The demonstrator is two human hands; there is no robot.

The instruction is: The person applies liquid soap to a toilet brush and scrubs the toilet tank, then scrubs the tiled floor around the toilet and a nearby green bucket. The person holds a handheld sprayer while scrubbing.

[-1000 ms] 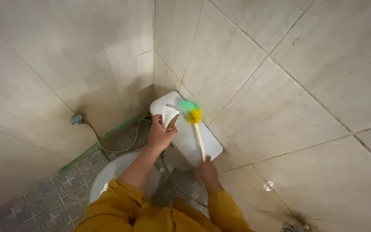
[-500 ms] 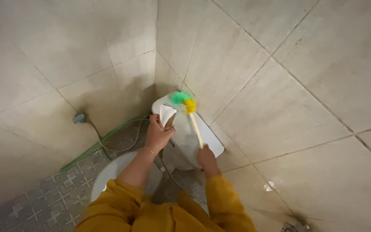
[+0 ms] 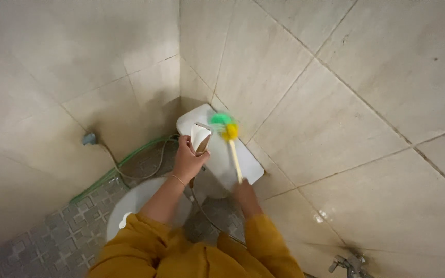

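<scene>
My left hand (image 3: 188, 160) grips a white hand sprayer (image 3: 200, 137) held over the white toilet tank lid (image 3: 251, 168). My right hand (image 3: 243, 191) is closed on the pale handle of a toilet brush (image 3: 226, 129), whose green and yellow head rests on the far end of the lid, next to the sprayer. Both arms wear mustard-yellow sleeves. The white toilet bowl (image 3: 132, 205) lies below my left forearm.
Beige tiled walls meet in a corner right behind the tank. A green hose (image 3: 124, 163) and a grey hose run along the patterned grey floor to a wall valve (image 3: 89, 138) at left. A metal tap (image 3: 349, 265) sits at lower right.
The brush head slid from the lid's middle toward its far end near the corner. My right hand moved with the handle. My left hand stayed put with the sprayer.
</scene>
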